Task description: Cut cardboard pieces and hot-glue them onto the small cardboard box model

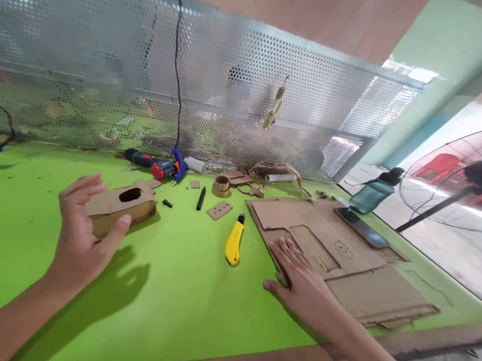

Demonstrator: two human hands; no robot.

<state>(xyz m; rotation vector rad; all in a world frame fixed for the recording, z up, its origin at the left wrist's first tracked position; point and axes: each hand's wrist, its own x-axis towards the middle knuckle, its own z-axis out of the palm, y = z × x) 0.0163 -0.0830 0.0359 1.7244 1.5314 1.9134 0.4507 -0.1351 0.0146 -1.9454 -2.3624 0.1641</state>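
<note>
One green worktop [166,302] carries all the work; cardboard and hand tools lie across it. On its right side rest the layered cardboard sheets [365,291], with a cut recess and a drawn ring on the upper surface. The right hand [300,281] is spread palm down on the left margin of the sheets, its thumb extended beyond their edge. The left hand [78,235] is open, fingers raised and thumb apart, at the near side of the cardboard box [139,212]; it grips nothing, and contact with the box cannot be confirmed. The box, the main workpiece, sits on the left of the worktop with an oval opening facing up. The step in hand is judged to be handling or positioning of stock and workpiece, not cutting: the yellow cutter [233,246] lies unheld between the hands. Moving the box calls for closing the left fingers and thumb on opposite walls, with light force, since thin cardboard can crease. Cutting the sheets calls for a handle grip on the cutter and a holding hand clear of the cut line. The perforated cardboard piece [219,210] and black marker [200,198] lie beyond the cutter, untouched.
</note>
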